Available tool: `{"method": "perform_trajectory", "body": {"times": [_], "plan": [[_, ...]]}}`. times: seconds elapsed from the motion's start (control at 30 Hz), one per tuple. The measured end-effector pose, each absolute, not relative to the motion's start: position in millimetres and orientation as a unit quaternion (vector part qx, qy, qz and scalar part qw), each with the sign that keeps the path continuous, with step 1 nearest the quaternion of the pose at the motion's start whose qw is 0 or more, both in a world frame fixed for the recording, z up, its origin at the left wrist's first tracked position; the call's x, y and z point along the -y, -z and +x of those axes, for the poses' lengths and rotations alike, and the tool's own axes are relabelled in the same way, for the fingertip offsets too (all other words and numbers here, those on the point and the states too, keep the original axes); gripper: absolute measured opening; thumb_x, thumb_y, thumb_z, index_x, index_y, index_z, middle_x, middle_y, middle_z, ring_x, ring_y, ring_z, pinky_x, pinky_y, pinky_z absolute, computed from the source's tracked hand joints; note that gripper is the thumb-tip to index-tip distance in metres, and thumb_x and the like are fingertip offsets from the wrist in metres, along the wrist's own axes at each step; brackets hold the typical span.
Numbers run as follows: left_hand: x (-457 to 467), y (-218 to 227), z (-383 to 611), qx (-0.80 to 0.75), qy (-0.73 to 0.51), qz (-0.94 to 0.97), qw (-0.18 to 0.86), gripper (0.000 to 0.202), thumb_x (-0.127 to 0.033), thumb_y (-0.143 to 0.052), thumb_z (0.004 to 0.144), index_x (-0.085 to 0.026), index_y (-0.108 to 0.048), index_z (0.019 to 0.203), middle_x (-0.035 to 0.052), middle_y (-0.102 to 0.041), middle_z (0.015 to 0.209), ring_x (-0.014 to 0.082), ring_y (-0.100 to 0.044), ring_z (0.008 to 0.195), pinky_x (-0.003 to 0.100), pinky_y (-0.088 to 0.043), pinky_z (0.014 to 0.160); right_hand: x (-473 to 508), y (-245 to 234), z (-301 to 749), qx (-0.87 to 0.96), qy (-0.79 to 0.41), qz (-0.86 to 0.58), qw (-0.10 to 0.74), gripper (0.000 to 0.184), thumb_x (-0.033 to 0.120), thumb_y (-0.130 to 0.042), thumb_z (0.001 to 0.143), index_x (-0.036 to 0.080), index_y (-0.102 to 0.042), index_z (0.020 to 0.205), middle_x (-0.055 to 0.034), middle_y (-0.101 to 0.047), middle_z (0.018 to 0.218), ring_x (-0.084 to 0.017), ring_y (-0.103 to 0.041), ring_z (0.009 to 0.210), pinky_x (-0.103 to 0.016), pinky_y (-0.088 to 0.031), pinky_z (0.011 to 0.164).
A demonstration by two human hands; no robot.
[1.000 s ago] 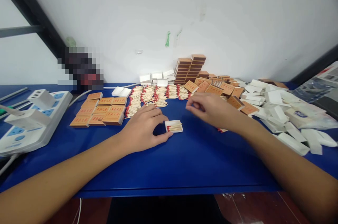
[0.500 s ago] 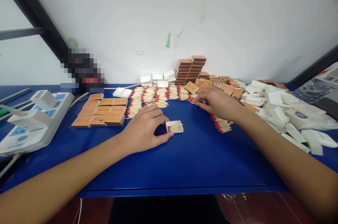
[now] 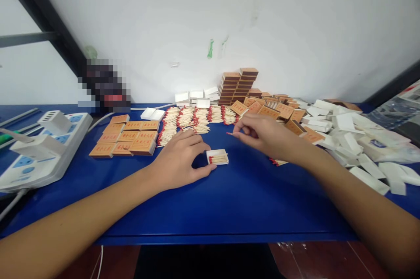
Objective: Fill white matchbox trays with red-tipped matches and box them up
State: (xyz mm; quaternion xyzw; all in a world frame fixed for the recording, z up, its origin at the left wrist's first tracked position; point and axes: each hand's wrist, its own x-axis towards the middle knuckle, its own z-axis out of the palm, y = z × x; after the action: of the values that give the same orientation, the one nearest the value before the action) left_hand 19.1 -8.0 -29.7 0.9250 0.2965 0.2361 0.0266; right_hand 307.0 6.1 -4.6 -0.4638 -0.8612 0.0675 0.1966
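A small white matchbox tray with a few matches in it lies on the blue table. My left hand rests beside it, thumb and fingers closed against the tray's left end. My right hand hovers just right of the tray and pinches a red-tipped match between thumb and forefinger. Rows of loose matches lie behind the tray, and a few more matches show under my right wrist.
Filled orange matchboxes lie in a flat group at the left. A stack of orange sleeves stands against the wall. Several white empty trays are heaped at the right. A power strip sits at the far left.
My right hand reached back to the match pile, then came forward toward the tray with a match pinched in it. My left hand stayed on the tray.
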Motion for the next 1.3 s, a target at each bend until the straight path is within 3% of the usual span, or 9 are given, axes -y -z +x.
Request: {"method": "perform_trajectory", "body": {"times": [0.1, 0.27, 0.8, 1.3], "plan": [[7.9, 29.7, 19.4, -0.294, -0.242, 0.924, 0.026, 0.029, -0.045, -0.075, 0.097, -0.018, -0.078, 0.107, 0.007, -0.074, 0.095, 0.0258, -0.065, 0.096, 0.043, -0.052, 0.09, 14.5, 5.3, 282.7, 0.877, -0.096, -0.42, 0.214, 0.013, 0.028, -0.059, 0.104, 0.022, -0.068, 0.096, -0.0034, -0.065, 0.087, -0.018, -0.06, 0.079, -0.03, -0.043, 0.072], [7.5, 29.6, 19.9, -0.284, -0.253, 0.924, 0.021, 0.027, -0.043, -0.074, 0.097, -0.016, -0.076, 0.102, 0.0068, -0.075, 0.096, 0.0254, -0.064, 0.094, 0.041, -0.052, 0.087, 28.3, 13.3, 263.1, 0.889, -0.102, -0.413, 0.17, 0.012, 0.024, -0.059, 0.106, 0.02, -0.069, 0.1, -0.0046, -0.067, 0.098, -0.017, -0.061, 0.079, -0.03, -0.043, 0.072], [7.7, 29.8, 19.2, -0.289, -0.245, 0.925, 0.026, 0.028, -0.043, -0.075, 0.097, -0.016, -0.076, 0.105, 0.006, -0.074, 0.095, 0.0253, -0.065, 0.094, 0.042, -0.051, 0.087, 20.5, 10.8, 275.7, 0.881, -0.161, -0.415, 0.158, 0.018, 0.029, -0.058, 0.107, 0.021, -0.068, 0.096, -0.0029, -0.065, 0.092, -0.016, -0.059, 0.078, -0.031, -0.041, 0.07], [8.3, 28.0, 20.0, -0.293, -0.233, 0.927, 0.036, 0.027, -0.043, -0.074, 0.098, -0.017, -0.076, 0.106, 0.0065, -0.074, 0.096, 0.0257, -0.065, 0.095, 0.043, -0.052, 0.088, 15.5, 5.7, 282.0, 0.877, -0.115, -0.431, 0.177, 0.014, 0.027, -0.059, 0.102, 0.021, -0.068, 0.093, -0.0032, -0.068, 0.087, -0.018, -0.06, 0.077, -0.031, -0.041, 0.07]]}}
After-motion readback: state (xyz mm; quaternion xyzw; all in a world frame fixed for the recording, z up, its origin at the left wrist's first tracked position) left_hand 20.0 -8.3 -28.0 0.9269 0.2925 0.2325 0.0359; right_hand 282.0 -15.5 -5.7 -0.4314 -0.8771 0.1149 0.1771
